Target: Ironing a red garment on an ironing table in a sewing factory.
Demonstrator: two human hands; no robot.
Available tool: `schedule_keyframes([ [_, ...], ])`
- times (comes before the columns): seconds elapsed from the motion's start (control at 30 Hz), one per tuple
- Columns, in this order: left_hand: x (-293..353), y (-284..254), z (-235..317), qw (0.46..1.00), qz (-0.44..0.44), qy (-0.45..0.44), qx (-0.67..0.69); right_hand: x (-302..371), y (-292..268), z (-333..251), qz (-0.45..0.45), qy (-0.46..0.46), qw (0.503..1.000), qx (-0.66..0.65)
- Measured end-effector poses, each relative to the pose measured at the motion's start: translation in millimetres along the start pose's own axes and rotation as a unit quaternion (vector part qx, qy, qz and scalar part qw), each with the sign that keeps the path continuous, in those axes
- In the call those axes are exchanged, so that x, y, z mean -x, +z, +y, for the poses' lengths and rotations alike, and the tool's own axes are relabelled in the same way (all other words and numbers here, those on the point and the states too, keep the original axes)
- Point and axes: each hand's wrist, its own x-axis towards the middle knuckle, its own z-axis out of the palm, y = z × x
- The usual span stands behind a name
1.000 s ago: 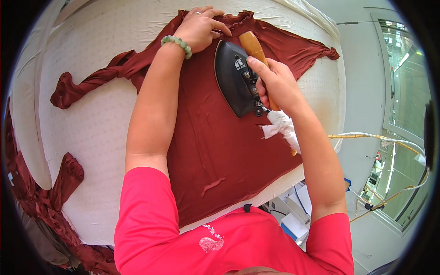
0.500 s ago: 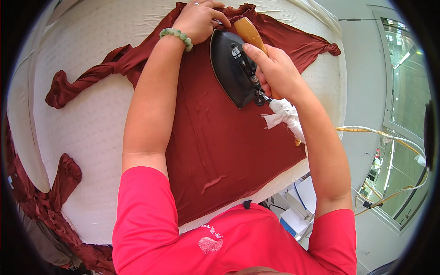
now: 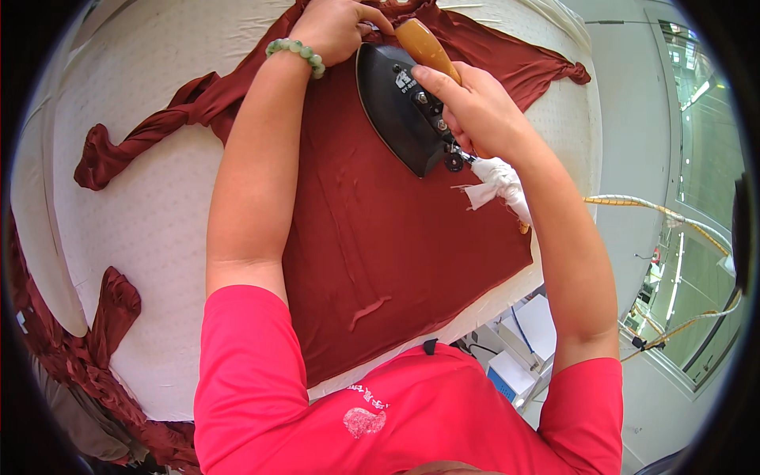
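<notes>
A dark red garment with long sleeves lies spread over a white padded ironing table. My right hand is closed around the tan handle of a black iron, whose sole rests on the garment's upper part, just below the neckline. White cloth is wrapped round the rear end of the iron, where its hose joins. My left hand, with a green bead bracelet at the wrist, grips the garment near the neckline, beside the iron's tip. Part of that hand is cut off by the upper edge. Creases run down the garment's middle.
One twisted sleeve stretches left over the white table cover. More dark red cloth hangs over the table's left edge. White and yellow hoses loop at the right. White boxes stand below the front edge.
The iron and my right hand have shifted slightly up and left. My left hand has moved a little up and left, and the garment's upper part has shifted up with it.
</notes>
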Motion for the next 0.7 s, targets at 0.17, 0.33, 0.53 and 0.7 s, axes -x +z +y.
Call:
schedule_keyframes([
  [0.17,-2,-3,4,1.0,-0.017,0.0,0.007,19,7,26,0.0,-0.053,0.998,0.038],
  [0.33,3,24,-36,0.993,0.044,0.089,0.068,95,33,84,0.012,-0.126,0.985,0.116],
  [0.53,-6,19,-11,0.996,0.015,0.078,-0.036,194,48,155,-0.023,-0.037,0.993,0.109],
  [0.7,6,3,-2,0.964,0.121,0.207,0.111,218,58,168,0.003,-0.031,0.996,0.081],
])
